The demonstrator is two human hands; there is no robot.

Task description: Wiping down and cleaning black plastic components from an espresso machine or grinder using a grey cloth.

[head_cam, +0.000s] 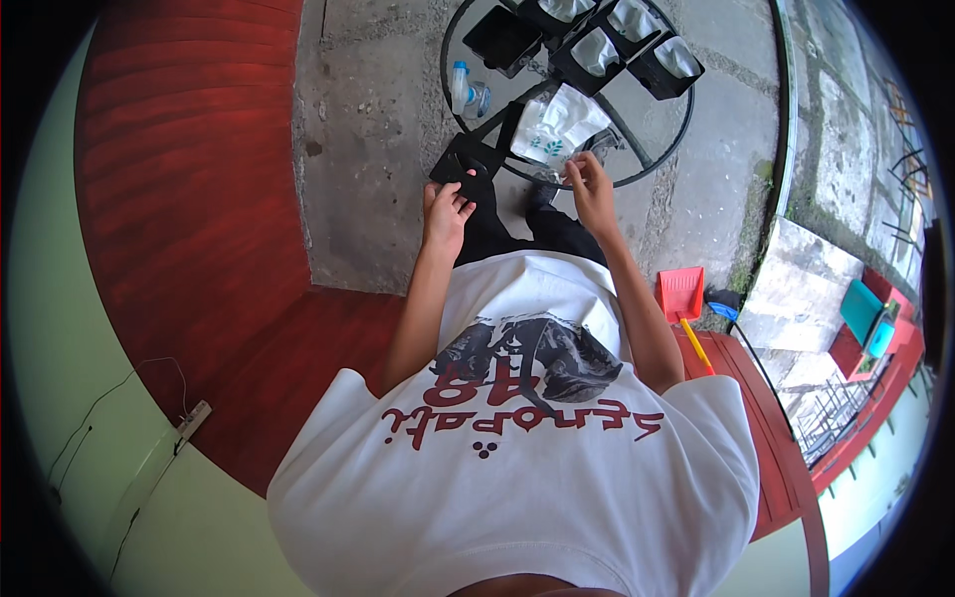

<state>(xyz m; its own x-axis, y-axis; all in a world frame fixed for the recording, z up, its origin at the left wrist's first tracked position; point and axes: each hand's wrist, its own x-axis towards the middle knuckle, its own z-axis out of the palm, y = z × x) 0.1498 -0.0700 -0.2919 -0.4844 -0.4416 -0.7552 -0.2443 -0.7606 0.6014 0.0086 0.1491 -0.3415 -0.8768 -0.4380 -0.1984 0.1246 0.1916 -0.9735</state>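
My left hand [445, 213] holds a flat black panel [455, 158], perhaps a box lid, at the near left rim of the round glass table [513, 158]. Beside it is a black box part [509, 125], against which a white tissue pack [556, 123] printed with green leaves leans. The fingertips of my right hand [595, 195] are bent in at the pack's near right corner. Whether they pinch it is too small to tell. Both forearms reach forward over my lap.
Several black tissue boxes [589, 60] with white tissue showing stand at the table's far side. A dark box [503, 37] and a clear bottle with a blue top [470, 93] are at left. A red dustpan [680, 295] lies right of the red bench [343, 328].
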